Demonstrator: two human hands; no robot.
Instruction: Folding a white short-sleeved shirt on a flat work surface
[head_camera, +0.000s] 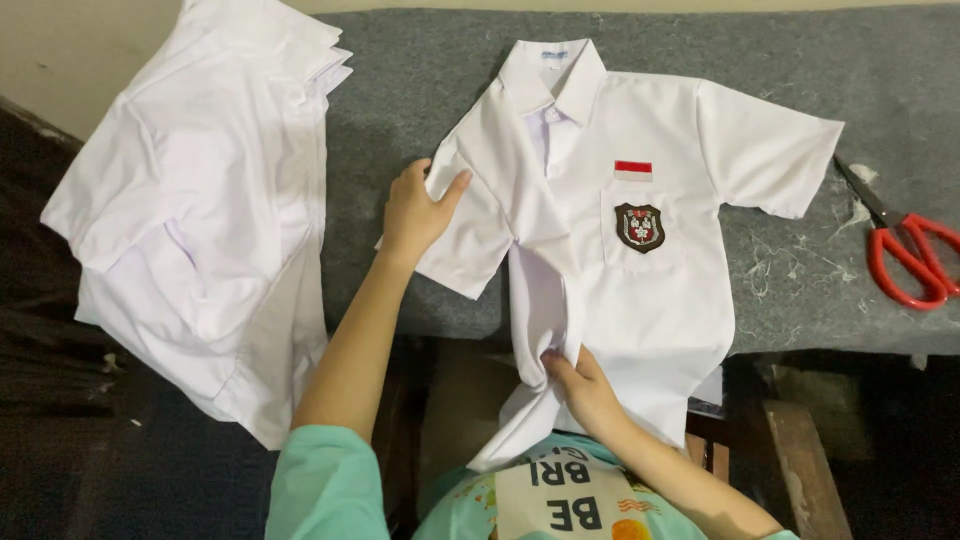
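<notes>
1. A white short-sleeved shirt (640, 300) lay front-up on a grey felt table (420, 90), collar toward the far edge, hem hanging over the near edge toward the person.
2. The shirt carried a red-and-white patch (632, 171) above the chest pocket and a dark shield badge (639, 227) on the pocket.
3. The left hand (415, 212) rested on the shirt's sleeve on that side, thumb raised over the fabric and fingers curled under the sleeve edge, gripping it near the shoulder.
4. The right hand (585, 385) was at the lower front of the shirt, fingertips pinching a gathered fold of cloth near the placket; the fabric bunched upward from that point.
5. The other sleeve lay flat and spread, pointing toward the scissors (905, 250).
6. The scissors, red-handled, lay on the table, well apart from both hands, blades closed.
7. A stack (200, 210) of white garments sat off the left hand's side, partly overhanging the table edge.
8. Loose thread scraps (790, 265) lay on the felt between shirt and scissors.
</notes>
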